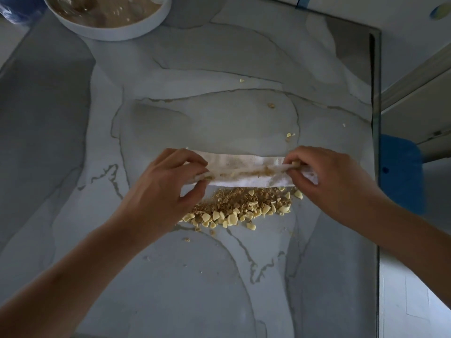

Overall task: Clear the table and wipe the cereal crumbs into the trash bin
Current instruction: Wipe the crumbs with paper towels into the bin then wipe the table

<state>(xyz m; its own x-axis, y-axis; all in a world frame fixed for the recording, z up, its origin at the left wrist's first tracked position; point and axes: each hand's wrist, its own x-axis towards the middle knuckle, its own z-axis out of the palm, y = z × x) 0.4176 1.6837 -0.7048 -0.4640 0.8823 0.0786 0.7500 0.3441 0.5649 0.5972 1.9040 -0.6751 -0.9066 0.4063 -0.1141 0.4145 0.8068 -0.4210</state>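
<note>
Both hands are on the white cloth (246, 170), folded into a long strip across the marbled worktop (195, 276). The left hand (168, 189) pinches the cloth's left end, fingers curled round it. The right hand (327, 176) pinches the right end the same way. Crumbs cling along the cloth's fold. The cereal crumbs (244, 208) lie heaped right against the cloth's near edge, pale flakes mixed with brown grit. A few stray bits (271, 105) sit beyond the cloth's far side. Far past the cloth, up left, stands a white dish (117, 28). Right of the cloth, off the worktop's edge, a blue object (400, 172) shows.
</note>
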